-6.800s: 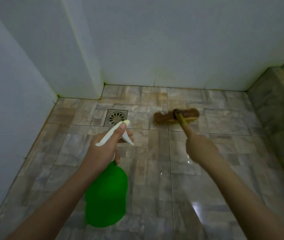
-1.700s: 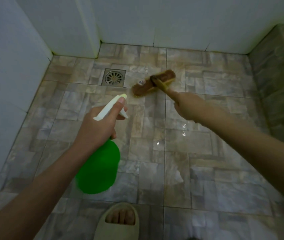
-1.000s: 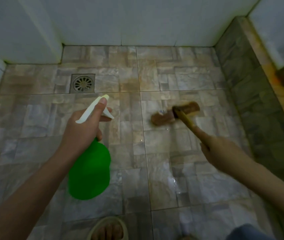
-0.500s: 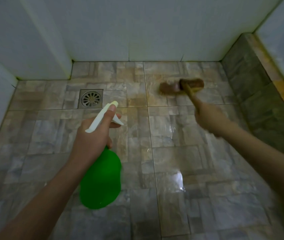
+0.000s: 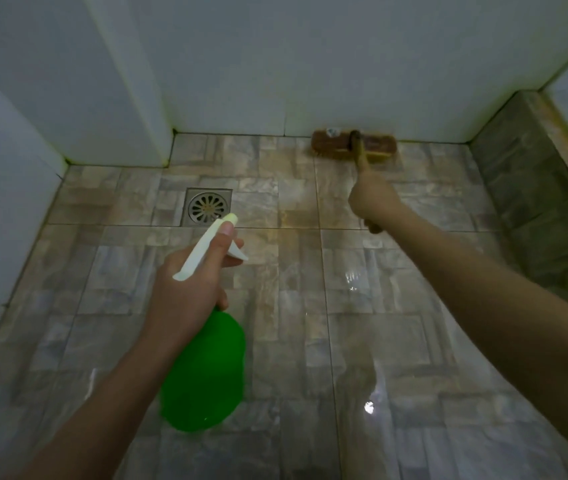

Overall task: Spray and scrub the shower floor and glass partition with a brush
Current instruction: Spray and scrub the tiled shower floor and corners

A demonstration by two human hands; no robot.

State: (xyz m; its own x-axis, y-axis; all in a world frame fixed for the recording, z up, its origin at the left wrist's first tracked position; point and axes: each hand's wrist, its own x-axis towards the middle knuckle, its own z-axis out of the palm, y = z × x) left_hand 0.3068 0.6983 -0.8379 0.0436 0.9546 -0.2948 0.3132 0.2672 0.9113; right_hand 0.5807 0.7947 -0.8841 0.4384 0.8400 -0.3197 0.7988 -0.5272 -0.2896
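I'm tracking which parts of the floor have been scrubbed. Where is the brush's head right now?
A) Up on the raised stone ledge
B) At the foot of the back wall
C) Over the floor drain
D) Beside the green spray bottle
B: the brush has its head on the tiles right where they meet the back wall, well to the right of the drain, with the right hand gripping its handle.

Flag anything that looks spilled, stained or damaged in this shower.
No damage shows. The grey-brown tiled floor carries rusty brown staining between the round metal drain and the brown long-handled scrub brush at the white back wall. The stone curb has an orange-stained top edge. Wet sheen lies nearer the camera.
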